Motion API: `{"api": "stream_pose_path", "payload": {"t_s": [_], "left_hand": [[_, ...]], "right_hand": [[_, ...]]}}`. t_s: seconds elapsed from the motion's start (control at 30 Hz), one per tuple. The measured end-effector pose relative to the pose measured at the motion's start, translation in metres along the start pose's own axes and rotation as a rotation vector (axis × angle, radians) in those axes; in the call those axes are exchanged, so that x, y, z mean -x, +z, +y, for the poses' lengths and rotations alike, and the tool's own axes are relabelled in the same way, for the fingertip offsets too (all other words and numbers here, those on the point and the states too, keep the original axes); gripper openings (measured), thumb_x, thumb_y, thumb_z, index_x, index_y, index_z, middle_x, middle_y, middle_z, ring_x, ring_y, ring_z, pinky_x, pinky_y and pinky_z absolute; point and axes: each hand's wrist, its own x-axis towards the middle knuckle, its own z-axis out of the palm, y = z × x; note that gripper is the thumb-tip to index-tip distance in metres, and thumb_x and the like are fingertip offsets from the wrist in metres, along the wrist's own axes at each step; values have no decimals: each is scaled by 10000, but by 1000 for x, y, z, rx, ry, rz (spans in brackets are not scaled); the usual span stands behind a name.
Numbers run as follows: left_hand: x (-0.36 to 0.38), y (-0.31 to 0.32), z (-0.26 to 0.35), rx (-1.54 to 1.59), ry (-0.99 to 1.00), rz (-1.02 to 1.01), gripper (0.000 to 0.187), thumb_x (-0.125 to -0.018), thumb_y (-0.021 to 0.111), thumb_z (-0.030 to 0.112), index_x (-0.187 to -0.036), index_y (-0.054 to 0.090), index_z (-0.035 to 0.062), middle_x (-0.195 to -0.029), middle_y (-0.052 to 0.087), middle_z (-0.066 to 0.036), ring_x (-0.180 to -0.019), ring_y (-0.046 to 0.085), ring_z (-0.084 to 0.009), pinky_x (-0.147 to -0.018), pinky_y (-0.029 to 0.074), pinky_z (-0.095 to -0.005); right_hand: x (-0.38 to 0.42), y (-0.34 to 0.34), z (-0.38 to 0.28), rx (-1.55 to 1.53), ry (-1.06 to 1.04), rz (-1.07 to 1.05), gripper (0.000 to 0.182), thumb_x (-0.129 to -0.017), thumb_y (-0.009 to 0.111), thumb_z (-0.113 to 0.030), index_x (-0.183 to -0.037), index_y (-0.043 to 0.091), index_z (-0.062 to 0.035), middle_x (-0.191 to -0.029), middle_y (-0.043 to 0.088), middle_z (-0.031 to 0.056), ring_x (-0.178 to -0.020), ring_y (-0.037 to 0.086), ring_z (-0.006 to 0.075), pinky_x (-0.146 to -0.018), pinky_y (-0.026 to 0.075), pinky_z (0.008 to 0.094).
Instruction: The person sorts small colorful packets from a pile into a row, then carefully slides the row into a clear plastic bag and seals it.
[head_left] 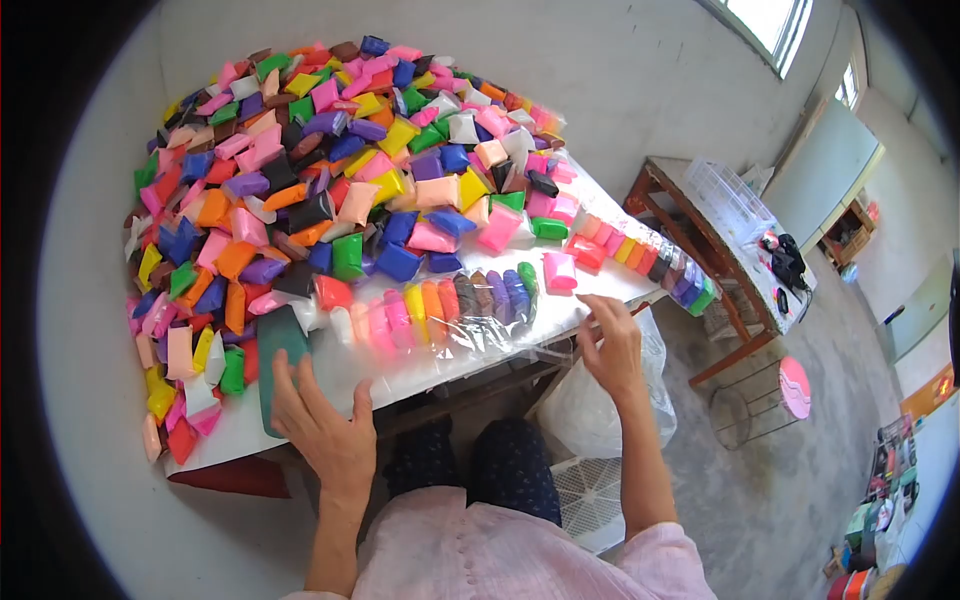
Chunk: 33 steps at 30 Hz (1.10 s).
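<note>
My left hand (325, 420) has its fingers spread at the table's front edge, over the lower part of a dark green flat piece (285, 365). Right of it, a clear plastic bag (440, 345) holds a row of coloured packets, from pink through yellow, orange and brown to purple, blue and green. My right hand (610, 345) is near the bag's right end, fingers apart, with nothing visible in them. Just above its fingertips lies a single pink packet (560, 271), beside a red packet (587, 253).
A large pile of coloured packets (340, 170) covers the back and left of the white table (400, 375). Another filled row (640, 255) lies at the right. Beyond stand a wooden table (745, 225) and a stool (795, 388). A clear plastic sack (610, 400) hangs below.
</note>
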Motion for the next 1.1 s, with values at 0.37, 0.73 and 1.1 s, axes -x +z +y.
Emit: {"api": "stream_pose_path", "payload": {"t_s": [0.37, 0.73, 1.1], "left_hand": [[-7, 10, -3, -98, -95, -260, 622, -774, 792, 368, -1174, 579, -57, -1367, 488, -237, -1283, 433, -398, -1075, 323, -520], [-12, 25, 11, -134, -108, -218, 378, -779, 777, 251, -979, 649, -42, -1303, 527, -206, -1251, 461, -369, -1041, 362, -483], [-13, 28, 11, -114, -49, -122, 226, -778, 767, 187, -868, 656, 12, -1073, 613, -113, -1156, 514, -317, -968, 389, -471]], "right_hand": [[4, 36, -41, 146, -177, 110, 839, -691, 833, -489, -1320, 553, -9, -1196, 641, 144, -1103, 555, 329, -954, 412, 455], [0, 57, -41, 119, -75, 194, 647, -729, 830, -369, -1224, 603, -20, -1080, 665, 112, -1000, 575, 305, -885, 427, 452], [-4, 60, -48, 122, -22, 241, 498, -692, 843, -284, -1049, 601, -35, -977, 639, 101, -914, 591, 312, -802, 480, 426]]}}
